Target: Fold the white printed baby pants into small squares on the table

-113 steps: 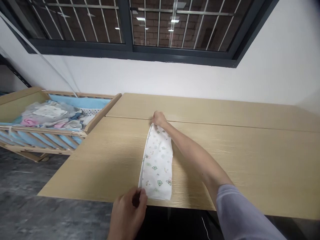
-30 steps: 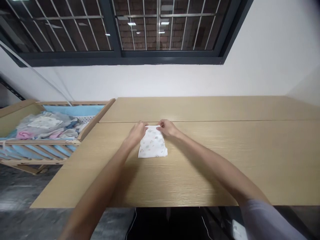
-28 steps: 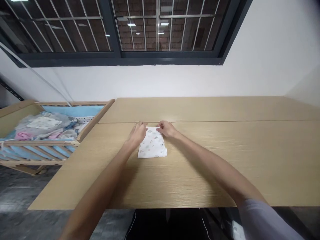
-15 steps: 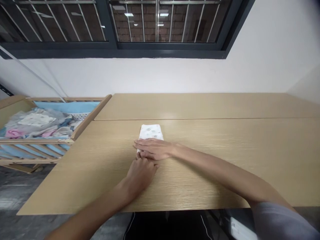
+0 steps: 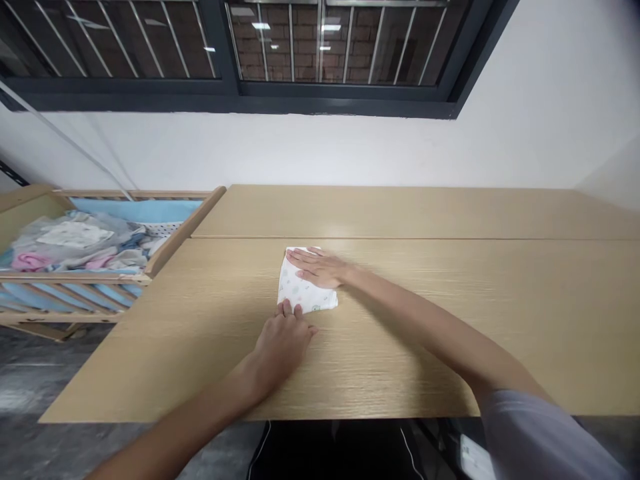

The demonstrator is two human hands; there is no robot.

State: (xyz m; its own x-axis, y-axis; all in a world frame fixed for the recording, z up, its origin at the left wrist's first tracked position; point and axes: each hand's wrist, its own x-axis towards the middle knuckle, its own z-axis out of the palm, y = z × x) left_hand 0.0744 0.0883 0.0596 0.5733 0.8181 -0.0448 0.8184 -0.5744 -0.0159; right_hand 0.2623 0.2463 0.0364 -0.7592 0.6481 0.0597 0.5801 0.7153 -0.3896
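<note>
A small white folded cloth (image 5: 299,291) with a faint print lies flat on the wooden table (image 5: 450,300). Across its far part rests my right hand (image 5: 317,267), fingers stretched out flat and pointing left. My left hand (image 5: 287,330) is at the near left edge, its fingertips touching the cloth and its thumb out to the right on the table. Neither hand grips the cloth. Part of its far end is hidden under my right hand.
Left of the table stands a wooden crib (image 5: 145,279) with a blue lining, holding a heap of clothes and plastic bags (image 5: 80,240). A white wall (image 5: 350,150) and a barred window (image 5: 320,47) are behind the table. A raised strip or seam runs along the table's back.
My right hand has slid away from me, from the cloth's near part to its far end. More of the cloth's near part shows, spread wider to the right. My left hand has barely moved.
</note>
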